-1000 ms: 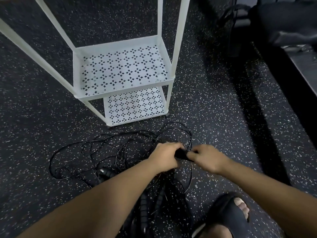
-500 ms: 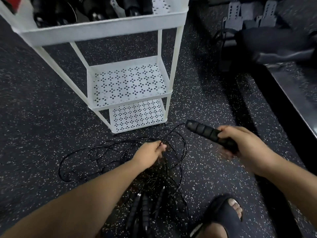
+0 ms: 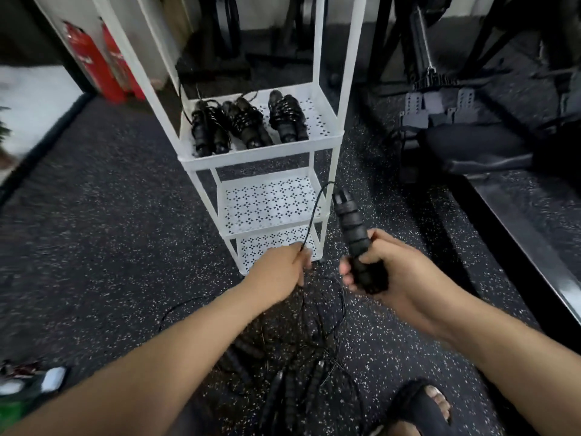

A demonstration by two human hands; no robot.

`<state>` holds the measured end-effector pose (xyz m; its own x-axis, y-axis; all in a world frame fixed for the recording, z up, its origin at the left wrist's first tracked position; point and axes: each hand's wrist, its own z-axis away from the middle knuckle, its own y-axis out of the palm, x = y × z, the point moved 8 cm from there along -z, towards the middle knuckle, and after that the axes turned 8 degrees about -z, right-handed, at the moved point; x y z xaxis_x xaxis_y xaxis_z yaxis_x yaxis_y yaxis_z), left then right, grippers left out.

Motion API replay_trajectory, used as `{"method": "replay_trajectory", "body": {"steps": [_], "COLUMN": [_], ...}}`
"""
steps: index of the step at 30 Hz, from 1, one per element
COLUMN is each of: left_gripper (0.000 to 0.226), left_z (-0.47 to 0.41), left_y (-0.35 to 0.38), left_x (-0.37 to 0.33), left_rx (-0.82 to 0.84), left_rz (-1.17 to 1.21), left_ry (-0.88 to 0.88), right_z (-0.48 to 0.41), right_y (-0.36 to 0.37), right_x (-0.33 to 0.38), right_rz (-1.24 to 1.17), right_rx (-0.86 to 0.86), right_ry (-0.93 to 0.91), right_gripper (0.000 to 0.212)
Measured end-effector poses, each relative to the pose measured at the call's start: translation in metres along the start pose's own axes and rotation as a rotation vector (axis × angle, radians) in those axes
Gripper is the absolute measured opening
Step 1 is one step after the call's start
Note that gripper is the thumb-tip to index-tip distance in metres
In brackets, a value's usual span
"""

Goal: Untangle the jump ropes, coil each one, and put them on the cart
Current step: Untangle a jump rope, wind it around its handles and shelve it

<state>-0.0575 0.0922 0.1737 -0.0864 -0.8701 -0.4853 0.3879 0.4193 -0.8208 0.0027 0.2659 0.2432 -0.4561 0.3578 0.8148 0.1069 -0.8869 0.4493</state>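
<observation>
Jump-rope sorting on a gym floor: my right hand [image 3: 393, 272] has its fingers [image 3: 347, 273] clamped round the lower end of a ribbed black handle [image 3: 349, 221], whose free end points up and away from them. My left hand [image 3: 276, 272] pinches the thin black cord [image 3: 312, 215], fingers curled shut on it. From that pinch the cord rises and arcs across to the top of the handle. Below both sets of fingers, on the speckled floor [image 3: 94, 247], lies the tangle [image 3: 283, 394] of remaining cords and loose handles. Beyond the fingers stands the white cart [image 3: 261, 158], with three coiled ropes [image 3: 248, 124] already on its upper shelf.

By my reading, the handle is light, rigid and padded, and its ridges give a sure hold anywhere along it. The cord looks slick, wiry and limp. It will likely snag on the other loops if I yank it, so I judge it best taken close to the handle and fed through lightly closed fingers. The other handle of this rope seems buried in the pile. I cannot tell which one it is.
</observation>
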Motion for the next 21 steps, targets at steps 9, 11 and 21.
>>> {"method": "replay_trajectory", "body": {"steps": [9,11,21], "left_gripper": [0.035,0.031,0.030], "left_z": [0.069,0.080,0.092], "left_y": [-0.108,-0.116,-0.101], "left_x": [-0.057,-0.064,-0.066], "left_rx": [-0.149,-0.142,-0.041], "left_rz": [-0.068,-0.154,0.060], "left_ry": [0.075,0.062,0.151], "right_z": [0.002,0.000,-0.005], "right_y": [0.071,0.075,0.056], "right_x": [0.035,0.042,0.025], "right_rz": [0.028,0.036,-0.121], "right_rx": [-0.204,-0.265,-0.337], "right_ry": [-0.169,-0.223,-0.170], "right_gripper": [0.035,0.022,0.012]}}
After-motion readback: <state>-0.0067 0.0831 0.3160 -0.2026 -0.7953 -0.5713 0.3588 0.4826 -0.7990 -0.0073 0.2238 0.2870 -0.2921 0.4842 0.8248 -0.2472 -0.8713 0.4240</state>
